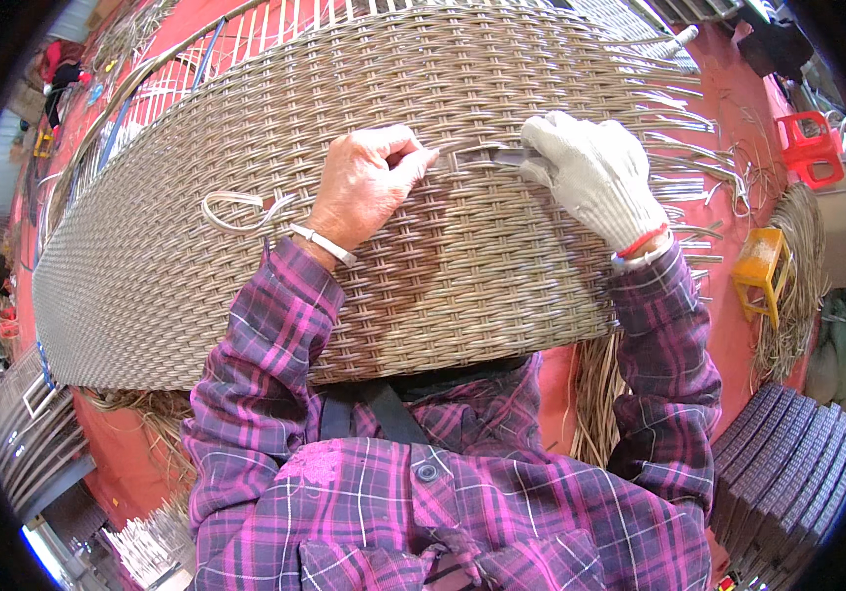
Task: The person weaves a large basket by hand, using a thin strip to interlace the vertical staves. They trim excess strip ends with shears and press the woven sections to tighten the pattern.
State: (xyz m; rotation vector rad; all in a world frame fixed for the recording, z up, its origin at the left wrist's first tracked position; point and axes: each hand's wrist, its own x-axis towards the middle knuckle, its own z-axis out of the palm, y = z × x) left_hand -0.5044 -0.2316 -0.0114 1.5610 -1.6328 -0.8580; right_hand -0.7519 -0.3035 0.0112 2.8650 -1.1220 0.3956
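Now, left hand: your bare left hand (369, 182) pinches a flat grey weaving strand (467, 150).
Right hand: your white-gloved right hand (590, 172) grips its other end.
Strand location: atop the curved grey-brown wicker panel (246, 246).
Risk: uneven pulling likely kinks it.

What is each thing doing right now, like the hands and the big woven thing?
woven panel: mostly woven, loose strand ends at its right edge
strand: lifted from the weave between both hands
left hand: bare, pinching the strand
right hand: gloved, gripping the strand
yellow stool: upright
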